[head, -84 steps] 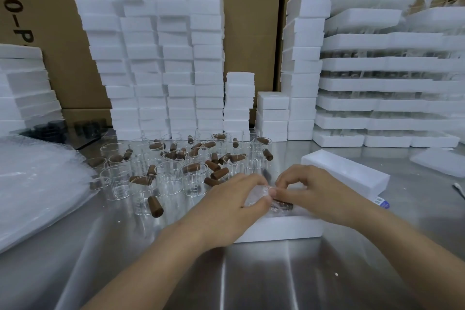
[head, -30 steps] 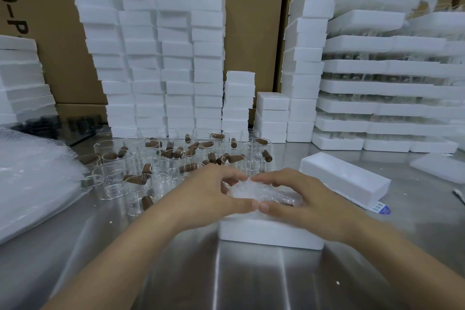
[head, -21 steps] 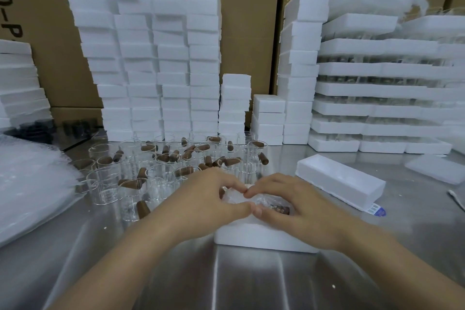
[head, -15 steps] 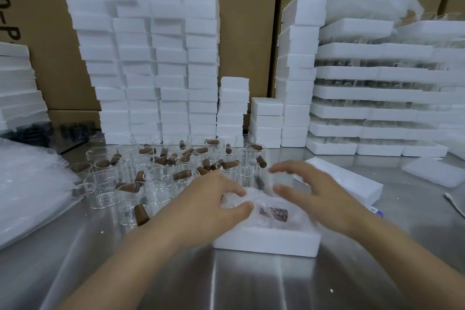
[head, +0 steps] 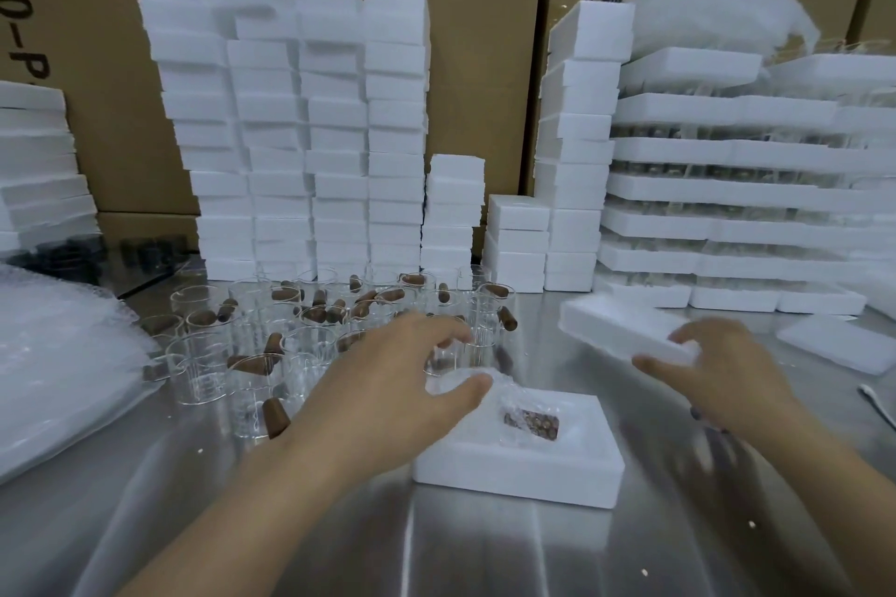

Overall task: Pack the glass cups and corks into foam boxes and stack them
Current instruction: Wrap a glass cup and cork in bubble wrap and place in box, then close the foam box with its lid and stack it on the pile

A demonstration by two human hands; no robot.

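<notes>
The box [head: 519, 475] is set on the steel table [head: 485, 557], in front of the loose cups [head: 203, 368] and corks [head: 274, 417]. A bubble-wrapped bundle [head: 531, 422] is seated in its cavity. The wrap at the box's rear left corner is touched by the thumb of the left hand [head: 388, 388]. The fingers are arched above it, and whether the wrap is grasped cannot be told. The lid [head: 620, 330], blurred, is pinched at its near end by the right hand [head: 722, 368], thumb below and fingers above, right of the box. Foam stacks [head: 300, 136] are ranged behind.
</notes>
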